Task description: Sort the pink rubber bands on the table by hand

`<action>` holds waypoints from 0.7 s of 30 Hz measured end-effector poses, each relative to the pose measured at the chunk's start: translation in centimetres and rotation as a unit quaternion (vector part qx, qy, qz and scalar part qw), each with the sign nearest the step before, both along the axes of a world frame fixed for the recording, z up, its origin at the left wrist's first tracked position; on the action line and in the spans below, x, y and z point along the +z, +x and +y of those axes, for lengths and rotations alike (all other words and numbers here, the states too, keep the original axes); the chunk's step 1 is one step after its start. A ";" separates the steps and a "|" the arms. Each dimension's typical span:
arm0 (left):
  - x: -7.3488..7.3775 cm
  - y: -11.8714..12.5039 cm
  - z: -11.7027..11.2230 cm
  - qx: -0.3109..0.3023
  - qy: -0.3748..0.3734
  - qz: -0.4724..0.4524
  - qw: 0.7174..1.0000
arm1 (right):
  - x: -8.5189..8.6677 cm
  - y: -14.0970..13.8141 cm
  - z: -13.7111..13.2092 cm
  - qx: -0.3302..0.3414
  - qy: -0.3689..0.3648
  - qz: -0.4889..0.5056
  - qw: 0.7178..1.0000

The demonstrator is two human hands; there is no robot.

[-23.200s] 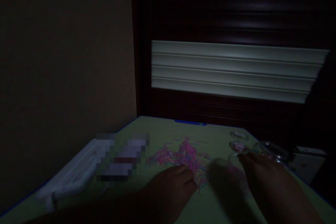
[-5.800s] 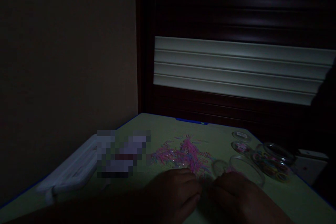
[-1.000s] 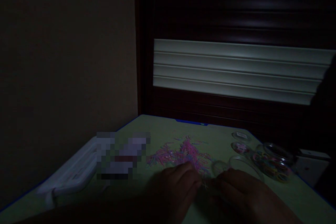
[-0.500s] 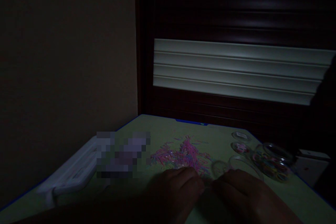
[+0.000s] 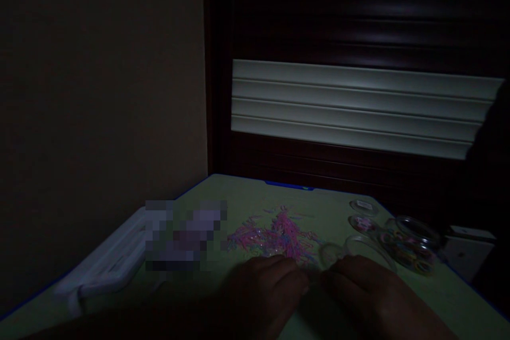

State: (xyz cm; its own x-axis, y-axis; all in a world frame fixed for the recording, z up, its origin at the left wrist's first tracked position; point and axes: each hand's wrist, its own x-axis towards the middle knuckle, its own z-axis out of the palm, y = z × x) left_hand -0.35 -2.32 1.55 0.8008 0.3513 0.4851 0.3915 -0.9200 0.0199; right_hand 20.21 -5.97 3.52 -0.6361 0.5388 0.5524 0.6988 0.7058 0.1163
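Observation:
A loose heap of thin pink and pastel rubber bands (image 5: 279, 236) lies in the middle of the pale green tabletop (image 5: 235, 191). My left hand (image 5: 263, 287) and my right hand (image 5: 358, 287) rest at the heap's near edge, fingers curled, with the fingertips almost meeting. Something small may be between them, but the dark hides it. A clear glass jar of multicoloured bands (image 5: 410, 249) lies on its side to the right. A clear round lid (image 5: 368, 252) sits just beyond my right hand.
Small round clear containers (image 5: 362, 223) stand at the back right. A pixelated, unreadable object (image 5: 183, 234) and a white plastic tray (image 5: 107, 260) lie on the left. A wall rises on the left, and a dark slatted door stands behind. A white box (image 5: 466, 252) sits past the right edge.
Since the oldest frame, my right hand has moved left from the jar to the heap's near edge, meeting my left hand. Over the last second, both hands have barely moved.

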 end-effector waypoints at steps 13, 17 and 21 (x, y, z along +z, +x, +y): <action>0.1 0.2 0.1 0.036 -0.022 0.013 0.999 | 1.4 1.3 -0.4 -0.141 -0.029 -0.018 0.989; -0.1 0.3 0.3 0.040 -0.024 0.018 0.999 | 2.0 1.9 -0.5 -0.203 -0.026 -0.024 0.979; -0.2 0.3 0.5 0.032 -0.010 0.046 0.998 | 2.4 2.3 -0.7 -0.261 0.005 -0.027 0.965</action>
